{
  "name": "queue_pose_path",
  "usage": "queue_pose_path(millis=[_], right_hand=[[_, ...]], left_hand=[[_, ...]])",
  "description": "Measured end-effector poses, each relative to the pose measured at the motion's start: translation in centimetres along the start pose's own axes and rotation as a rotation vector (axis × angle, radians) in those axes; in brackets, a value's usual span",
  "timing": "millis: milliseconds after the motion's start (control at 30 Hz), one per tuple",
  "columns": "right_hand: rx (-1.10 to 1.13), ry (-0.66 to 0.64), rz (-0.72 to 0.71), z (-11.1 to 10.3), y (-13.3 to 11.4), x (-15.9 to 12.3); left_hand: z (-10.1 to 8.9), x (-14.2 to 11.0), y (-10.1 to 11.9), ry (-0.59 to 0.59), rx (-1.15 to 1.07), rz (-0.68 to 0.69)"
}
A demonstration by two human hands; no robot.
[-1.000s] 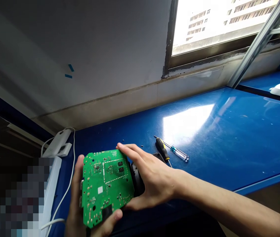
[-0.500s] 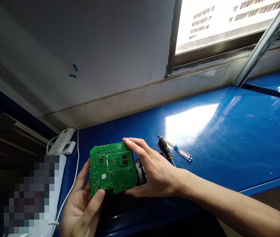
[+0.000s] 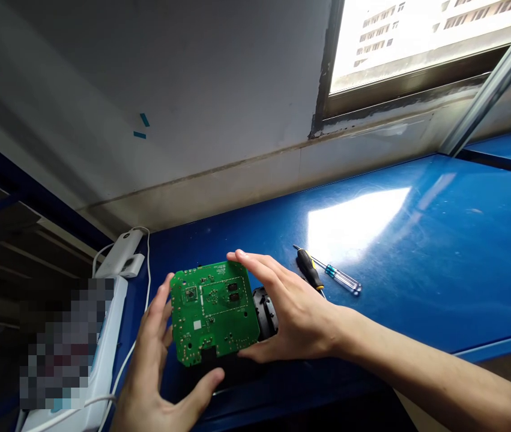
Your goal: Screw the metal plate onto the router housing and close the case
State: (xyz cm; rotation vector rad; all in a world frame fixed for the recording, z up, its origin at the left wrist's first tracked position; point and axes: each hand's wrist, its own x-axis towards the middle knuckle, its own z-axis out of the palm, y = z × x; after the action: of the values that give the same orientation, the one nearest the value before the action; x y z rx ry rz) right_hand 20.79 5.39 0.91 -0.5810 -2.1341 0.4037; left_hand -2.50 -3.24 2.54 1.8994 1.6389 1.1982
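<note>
A green circuit board (image 3: 219, 324), dotted with small parts and two dark components, is tilted with its face toward me. My right hand (image 3: 291, 309) spans its right side, fingertips at the top corner and thumb at the bottom edge. On the left, my left hand (image 3: 156, 366) is spread, its fingers along the board's left edge and its thumb lifted off the surface, below the lower edge. Whether those fingers touch the board I cannot tell. A black plastic part (image 3: 265, 312) shows between the board and my right palm, partly hidden.
Beyond my right hand lie a black-and-yellow screwdriver (image 3: 310, 270) and a clear-handled screwdriver (image 3: 343, 279) on the blue table (image 3: 439, 258). A white power strip (image 3: 120, 255) with a cable (image 3: 148, 264) runs along the left. A wall and a window (image 3: 399, 54) stand behind.
My left thumb has come off the board's face and the left hand has spread wider. The right hand keeps its grip. The whole view has shifted slightly.
</note>
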Motion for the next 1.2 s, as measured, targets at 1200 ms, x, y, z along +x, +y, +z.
queue_pose_path(millis=[1200], right_hand=[[-0.07, -0.043, -0.173, 0.1, 0.0, 0.1]], left_hand=[[1.7, 2.5, 0.7, -0.053, 0.592, 0.476]])
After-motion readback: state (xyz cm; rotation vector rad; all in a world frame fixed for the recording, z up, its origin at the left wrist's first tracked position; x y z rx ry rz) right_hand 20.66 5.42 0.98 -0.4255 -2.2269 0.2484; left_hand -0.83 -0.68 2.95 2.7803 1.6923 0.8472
